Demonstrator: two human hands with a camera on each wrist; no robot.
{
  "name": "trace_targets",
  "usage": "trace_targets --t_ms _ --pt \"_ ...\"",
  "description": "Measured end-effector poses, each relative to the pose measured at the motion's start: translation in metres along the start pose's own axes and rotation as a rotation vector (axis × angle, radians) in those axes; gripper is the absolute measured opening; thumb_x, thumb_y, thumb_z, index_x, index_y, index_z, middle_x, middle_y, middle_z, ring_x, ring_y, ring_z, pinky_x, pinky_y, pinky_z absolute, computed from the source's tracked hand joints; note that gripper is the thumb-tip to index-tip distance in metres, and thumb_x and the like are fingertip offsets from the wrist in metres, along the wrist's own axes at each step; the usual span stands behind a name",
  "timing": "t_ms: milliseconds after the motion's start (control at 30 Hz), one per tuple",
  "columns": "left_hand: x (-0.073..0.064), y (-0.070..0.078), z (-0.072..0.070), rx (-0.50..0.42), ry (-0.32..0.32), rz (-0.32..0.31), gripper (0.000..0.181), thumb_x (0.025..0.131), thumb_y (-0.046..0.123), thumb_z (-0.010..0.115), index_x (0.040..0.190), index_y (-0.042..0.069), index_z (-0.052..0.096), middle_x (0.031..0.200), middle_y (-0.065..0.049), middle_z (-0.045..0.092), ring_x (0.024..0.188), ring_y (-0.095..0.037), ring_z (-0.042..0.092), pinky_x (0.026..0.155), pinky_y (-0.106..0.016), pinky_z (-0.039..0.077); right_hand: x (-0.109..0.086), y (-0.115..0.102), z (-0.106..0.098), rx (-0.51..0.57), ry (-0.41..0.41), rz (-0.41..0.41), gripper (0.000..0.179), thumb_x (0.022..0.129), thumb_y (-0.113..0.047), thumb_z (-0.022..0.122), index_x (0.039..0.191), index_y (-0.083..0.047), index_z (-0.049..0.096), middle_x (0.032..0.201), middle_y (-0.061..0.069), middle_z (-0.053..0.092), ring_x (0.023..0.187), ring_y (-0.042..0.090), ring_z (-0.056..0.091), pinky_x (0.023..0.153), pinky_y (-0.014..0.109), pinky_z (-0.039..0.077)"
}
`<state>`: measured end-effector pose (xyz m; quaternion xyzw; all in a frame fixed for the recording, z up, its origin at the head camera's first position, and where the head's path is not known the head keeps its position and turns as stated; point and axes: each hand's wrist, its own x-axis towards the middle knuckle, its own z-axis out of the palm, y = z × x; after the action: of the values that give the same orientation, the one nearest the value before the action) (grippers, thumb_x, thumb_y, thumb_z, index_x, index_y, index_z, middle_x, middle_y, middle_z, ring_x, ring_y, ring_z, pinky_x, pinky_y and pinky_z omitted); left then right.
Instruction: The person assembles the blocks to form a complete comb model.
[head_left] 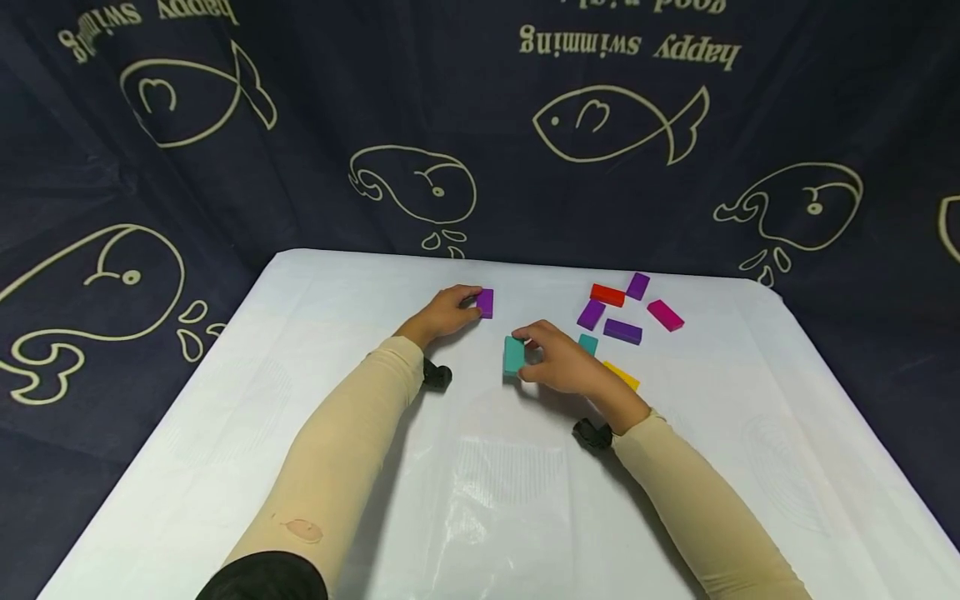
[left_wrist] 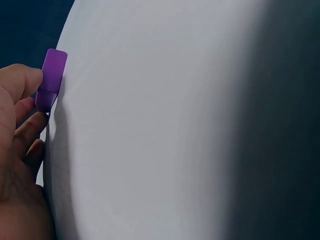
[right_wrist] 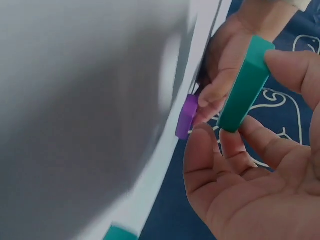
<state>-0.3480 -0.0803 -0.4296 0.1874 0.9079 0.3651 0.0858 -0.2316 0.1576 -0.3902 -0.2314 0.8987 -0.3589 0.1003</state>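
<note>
Nearest, one black band (head_left: pixel 262 577) low on the left sleeve; two beige sleeves, the left sleeve (head_left: pixel 352 442) bearing a small mark, the right sleeve (head_left: pixel 697 500) plain in the part shown. Counter (head_left: pixel 487 517), white-covered, beneath both arms. Two small black devices, one beside each wrist: right device (head_left: pixel 593 434), left device (head_left: pixel 437 375). Yellow block (head_left: pixel 622 377), one, on the counter, partly hidden by the right wrist. Right hand (head_left: pixel 561 358), grasping a teal block (head_left: pixel 513 357) between thumb and fingers, the block held clear of the counter, near its middle. Second teal block (head_left: pixel 588 342), part covered by that hand. Long purple block (head_left: pixel 622 332), lying just beyond. Left hand (head_left: pixel 444 312), pinching a violet block (head_left: pixel 486 304) by its left side, farther out than the held teal one and apart from it; whether its base touches the counter cannot be told. Magenta block (head_left: pixel 665 315), one, lying aslant at the right of the loose group. Tilted purple block (head_left: pixel 591 314), just beside a red block (head_left: pixel 608 295); far purple block (head_left: pixel 637 286) at the red one's other end. Farthest, dark blue cloth (head_left: pixel 300 183) with pale whale and fish outlines and inverted lettering.
</note>
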Motion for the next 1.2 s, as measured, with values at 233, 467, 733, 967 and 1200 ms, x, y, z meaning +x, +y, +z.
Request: trace_targets --t_ms 233,467,733,967,1200 --pt "0.002 0.000 0.001 0.012 0.004 0.011 0.051 0.099 0.021 0.054 0.148 0.008 0.047 0.151 -0.012 0.045 0.143 -0.029 0.034 0.119 -0.040 0.023 0.029 -0.001 0.009 0.081 -0.025 0.065 0.061 0.084 -0.010 0.070 0.141 -0.003 0.050 0.139 0.014 0.047 0.122 0.031 0.051 0.104 0.045 0.044" --pt "0.003 -0.002 0.000 0.018 0.000 0.015 0.052 0.098 0.020 0.054 0.148 0.007 0.046 0.151 -0.013 0.045 0.143 -0.030 0.034 0.119 -0.041 0.024 0.054 0.002 0.015 0.257 -0.003 0.145 0.061 0.083 -0.006 0.065 0.142 -0.004 0.049 0.138 0.014 0.045 0.119 0.029 0.049 0.095 0.039 0.047" --pt "0.003 -0.003 -0.001 0.009 -0.009 0.010 0.051 0.099 0.020 0.053 0.149 0.008 0.046 0.152 -0.012 0.044 0.144 -0.030 0.033 0.119 -0.042 0.021 0.068 0.002 0.024 0.360 0.034 0.148 0.063 0.080 0.001 0.064 0.142 -0.001 0.049 0.132 0.016 0.045 0.111 0.026 0.045 0.084 0.033 0.044" --pt "0.001 0.000 -0.002 0.010 -0.018 0.001 0.051 0.100 0.020 0.053 0.149 0.009 0.046 0.152 -0.012 0.043 0.145 -0.030 0.031 0.120 -0.044 0.017 0.072 0.004 0.030 0.362 0.050 0.178 0.063 0.082 0.003 0.064 0.143 -0.003 0.048 0.127 0.013 0.044 0.108 0.023 0.045 0.082 0.030 0.043" --pt "0.001 0.000 -0.002 0.016 -0.014 -0.003 0.051 0.100 0.021 0.054 0.149 0.009 0.046 0.153 -0.012 0.043 0.145 -0.030 0.030 0.120 -0.043 0.019 0.073 0.004 0.033 0.303 0.077 0.190 0.063 0.082 0.003 0.065 0.142 -0.001 0.048 0.127 0.013 0.046 0.109 0.024 0.046 0.084 0.029 0.045"
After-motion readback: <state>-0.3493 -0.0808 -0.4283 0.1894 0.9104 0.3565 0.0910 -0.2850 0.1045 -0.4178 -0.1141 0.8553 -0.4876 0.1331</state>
